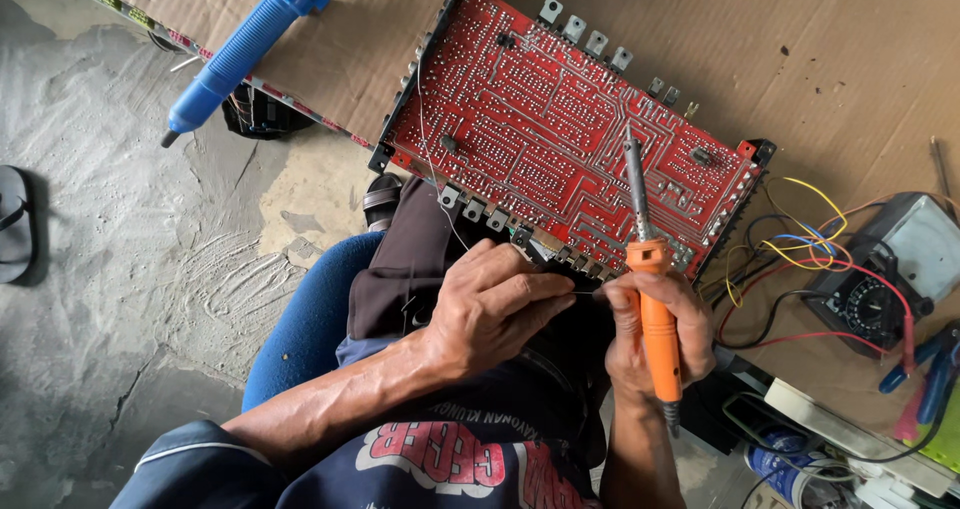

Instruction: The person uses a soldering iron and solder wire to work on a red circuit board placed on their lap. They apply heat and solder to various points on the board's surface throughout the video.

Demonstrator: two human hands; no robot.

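Observation:
A large red circuit board (540,119) lies solder side up on brown cardboard, its near edge over my lap. My right hand (645,339) grips an orange-handled soldering iron (655,314) whose metal tip rests on the board near its right middle. My left hand (495,304) is closed, pinching a thin wire or strand of solder that runs toward my right fingers at the board's near edge. A fine wire also trails from the board down to my left hand.
A blue desoldering pump (240,54) lies at the upper left over the cardboard edge. An analogue multimeter (890,269) with red, yellow and black leads sits right. Sandals (15,224) rest on the concrete floor (120,299) at left. Tools and a power strip (850,434) crowd the lower right.

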